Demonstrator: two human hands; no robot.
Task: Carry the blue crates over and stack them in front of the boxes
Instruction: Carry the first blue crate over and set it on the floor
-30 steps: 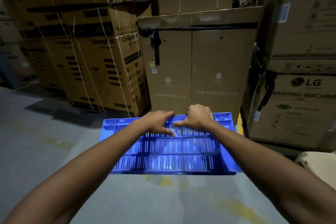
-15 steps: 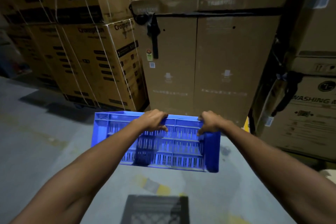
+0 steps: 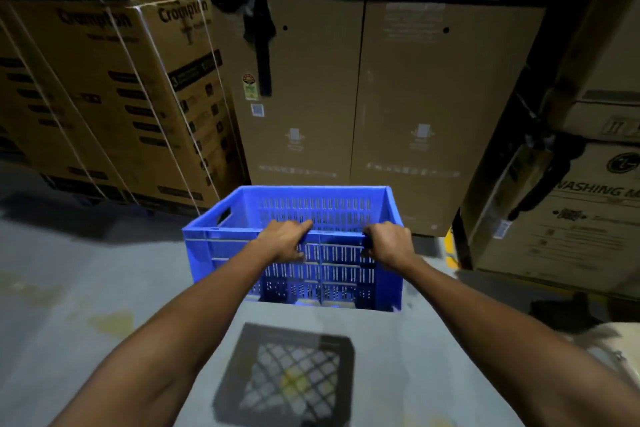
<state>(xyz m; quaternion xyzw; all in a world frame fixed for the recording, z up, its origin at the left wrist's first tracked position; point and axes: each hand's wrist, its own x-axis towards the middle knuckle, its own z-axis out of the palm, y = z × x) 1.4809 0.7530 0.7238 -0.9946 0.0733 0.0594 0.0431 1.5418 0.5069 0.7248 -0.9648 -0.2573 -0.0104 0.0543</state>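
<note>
A blue slotted plastic crate (image 3: 221,246) hangs upright in the air at the middle of the head view, its open top showing. My left hand (image 3: 285,241) grips the near rim left of centre. My right hand (image 3: 389,243) grips the same rim to the right. The crate's grid shadow (image 3: 287,378) lies on the grey floor below and nearer to me. Directly behind the crate stands a tall brown cardboard box (image 3: 381,97) with a black strap across its top.
Strapped Crompton cartons (image 3: 114,97) are stacked at the left. LG washing machine boxes (image 3: 568,211) stand at the right, with a yellow floor mark (image 3: 450,246) beside them. A pale object (image 3: 613,347) lies at the lower right edge. Grey concrete floor (image 3: 69,288) spreads to the left.
The crate has tipped from bottom-facing-me to upright with its open top showing. Both hands stay on its rim, and the boxes are now closer.
</note>
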